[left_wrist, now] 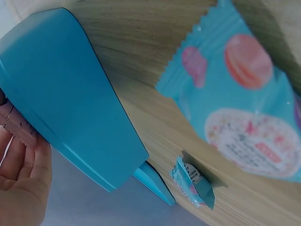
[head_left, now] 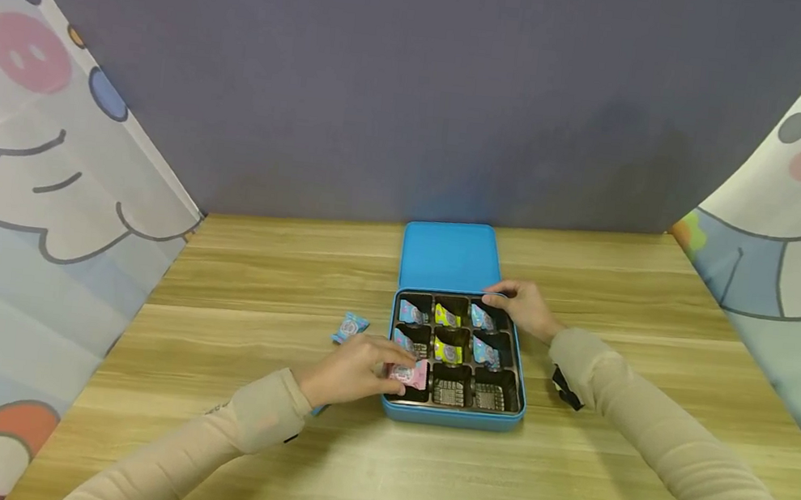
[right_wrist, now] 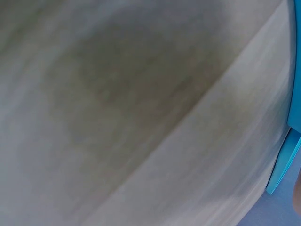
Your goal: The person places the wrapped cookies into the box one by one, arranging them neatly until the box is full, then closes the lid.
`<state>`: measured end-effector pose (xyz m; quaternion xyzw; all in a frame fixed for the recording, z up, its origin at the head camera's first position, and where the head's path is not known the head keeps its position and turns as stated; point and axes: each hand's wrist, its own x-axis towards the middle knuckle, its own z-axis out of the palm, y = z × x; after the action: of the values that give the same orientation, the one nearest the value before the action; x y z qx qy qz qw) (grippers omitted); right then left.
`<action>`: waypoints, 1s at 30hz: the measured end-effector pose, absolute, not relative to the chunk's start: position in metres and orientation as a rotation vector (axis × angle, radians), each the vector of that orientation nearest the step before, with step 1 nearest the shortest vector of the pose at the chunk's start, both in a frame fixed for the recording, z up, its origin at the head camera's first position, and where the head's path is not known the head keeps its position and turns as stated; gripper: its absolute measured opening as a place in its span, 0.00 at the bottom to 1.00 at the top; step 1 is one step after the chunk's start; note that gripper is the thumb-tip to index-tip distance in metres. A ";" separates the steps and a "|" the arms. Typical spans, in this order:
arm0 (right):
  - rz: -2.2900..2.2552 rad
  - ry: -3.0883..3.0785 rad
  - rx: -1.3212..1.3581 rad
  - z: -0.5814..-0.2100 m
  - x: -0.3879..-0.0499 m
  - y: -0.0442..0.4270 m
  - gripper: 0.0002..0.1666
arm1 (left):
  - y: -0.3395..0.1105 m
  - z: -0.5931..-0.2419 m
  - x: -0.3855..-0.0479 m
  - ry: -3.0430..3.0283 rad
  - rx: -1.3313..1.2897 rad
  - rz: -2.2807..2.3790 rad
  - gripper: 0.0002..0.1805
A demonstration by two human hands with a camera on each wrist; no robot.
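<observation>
left hand [head_left: 353,371] pinches pink candy [head_left: 411,374] at lower-left compartment [head_left: 416,396] of blue box [head_left: 454,420], mid-frame. right hand [head_left: 528,309] touches box's upper-right corner; cannot tell how curled.

Nine wrapped packets show: six blue packets [head_left: 486,353], two yellow packets [head_left: 448,316] and one pink packet [head_left: 411,374]. Four of the blue ones sit in the one blue box [head_left: 452,420], which has one lid [head_left: 451,257] and nine compartments [head_left: 490,398]; two lie toward the left edge of the table [head_left: 420,484]. Two hands [head_left: 356,370] show.
</observation>
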<state>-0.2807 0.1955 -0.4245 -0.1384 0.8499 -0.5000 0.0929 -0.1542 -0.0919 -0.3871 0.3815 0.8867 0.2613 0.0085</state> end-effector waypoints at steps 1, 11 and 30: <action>-1.484 2.525 -0.410 -0.424 -0.281 0.196 0.17 | -0.091 -0.387 -0.154 2.768 1.194 0.811 0.18; -1.460 2.544 -0.417 -0.427 -0.282 0.196 0.18 | -0.087 -0.384 -0.152 2.771 1.277 0.644 0.17; -1.442 2.552 -0.427 -0.422 -0.282 0.197 0.17 | -0.076 -0.379 -0.151 2.817 1.266 0.521 0.14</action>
<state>-0.2822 0.1966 -0.4221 -0.1435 0.8581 -0.4849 0.0897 -0.1510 -0.0761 -0.3794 0.4043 0.8994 0.1663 0.0048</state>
